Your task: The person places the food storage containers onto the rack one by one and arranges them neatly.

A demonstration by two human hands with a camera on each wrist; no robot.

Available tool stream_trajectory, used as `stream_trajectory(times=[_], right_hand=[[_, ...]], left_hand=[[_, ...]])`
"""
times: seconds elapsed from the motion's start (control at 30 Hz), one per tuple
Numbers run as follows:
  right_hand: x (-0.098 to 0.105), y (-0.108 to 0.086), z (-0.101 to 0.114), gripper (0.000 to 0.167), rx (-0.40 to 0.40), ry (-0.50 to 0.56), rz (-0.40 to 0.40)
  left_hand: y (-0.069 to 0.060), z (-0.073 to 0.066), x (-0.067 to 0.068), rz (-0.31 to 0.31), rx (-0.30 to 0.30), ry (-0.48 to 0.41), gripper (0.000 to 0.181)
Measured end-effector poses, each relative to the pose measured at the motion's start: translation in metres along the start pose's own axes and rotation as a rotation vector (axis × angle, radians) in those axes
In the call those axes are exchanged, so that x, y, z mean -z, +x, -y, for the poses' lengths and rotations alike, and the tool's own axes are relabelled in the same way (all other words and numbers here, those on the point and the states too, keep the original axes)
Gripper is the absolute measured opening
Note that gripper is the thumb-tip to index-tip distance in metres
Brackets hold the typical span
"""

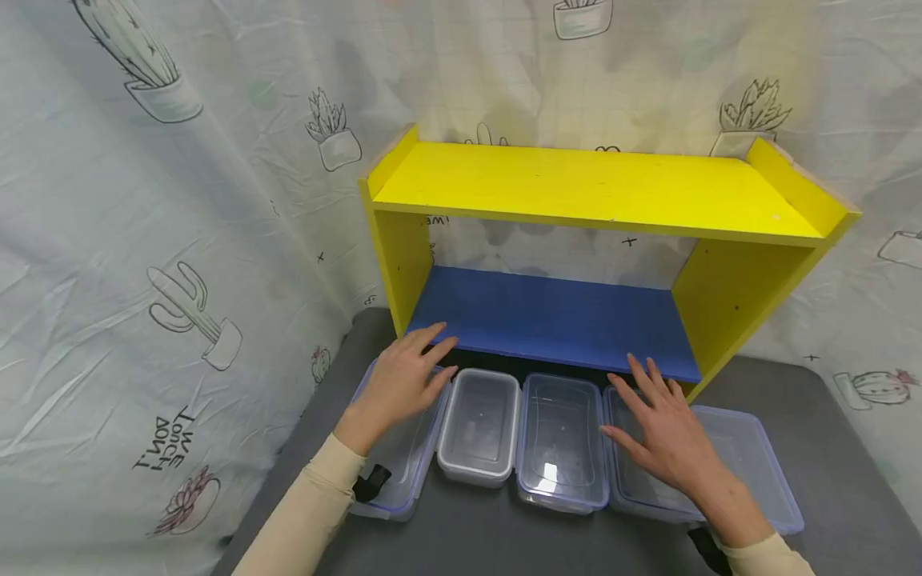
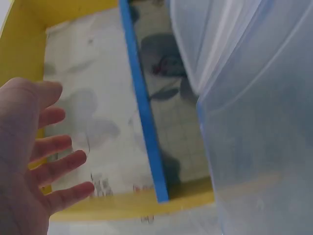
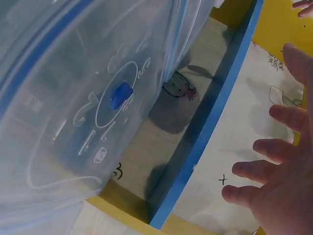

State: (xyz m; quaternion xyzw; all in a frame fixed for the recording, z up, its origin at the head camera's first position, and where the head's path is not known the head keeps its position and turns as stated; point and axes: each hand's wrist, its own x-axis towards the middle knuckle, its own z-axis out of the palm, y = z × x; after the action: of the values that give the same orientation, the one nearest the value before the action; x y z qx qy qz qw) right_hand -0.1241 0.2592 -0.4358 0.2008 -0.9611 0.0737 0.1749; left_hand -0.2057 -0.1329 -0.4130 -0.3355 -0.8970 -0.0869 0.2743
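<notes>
My left hand is held above the leftmost clear plastic container, its fingers spread apart and near the blue shelf board. On the other side, my right hand is over the clear container at the right, fingers spread and pointing toward the shelf. Neither hand holds anything. Between them lie a small container with a whitish rim and a blue-rimmed lidded container. In the right wrist view, a lid with a blue knob appears beside my hand.
A yellow shelf unit with a blue lower board stands behind the containers. The grey tabletop extends under everything. A patterned curtain with cactus drawings hangs at the back and left.
</notes>
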Motion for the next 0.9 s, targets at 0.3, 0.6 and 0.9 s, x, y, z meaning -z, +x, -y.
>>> stream_trajectory(times=[0.3,0.6,0.9], right_hand=[[0.0,-0.011,-0.006,0.072,-0.065,0.086,-0.009],[-0.004,-0.025,-0.016,0.067,-0.124,0.121,-0.091],[-0.006,-0.041,-0.028,0.068,-0.165,0.118,-0.148]], left_hand=[[-0.006,0.034,0.003,-0.183,0.271,-0.052,0.025],[-0.013,0.052,-0.006,-0.155,0.558,-0.226,0.03],[-0.004,0.063,-0.01,0.037,0.725,-0.328,0.058]])
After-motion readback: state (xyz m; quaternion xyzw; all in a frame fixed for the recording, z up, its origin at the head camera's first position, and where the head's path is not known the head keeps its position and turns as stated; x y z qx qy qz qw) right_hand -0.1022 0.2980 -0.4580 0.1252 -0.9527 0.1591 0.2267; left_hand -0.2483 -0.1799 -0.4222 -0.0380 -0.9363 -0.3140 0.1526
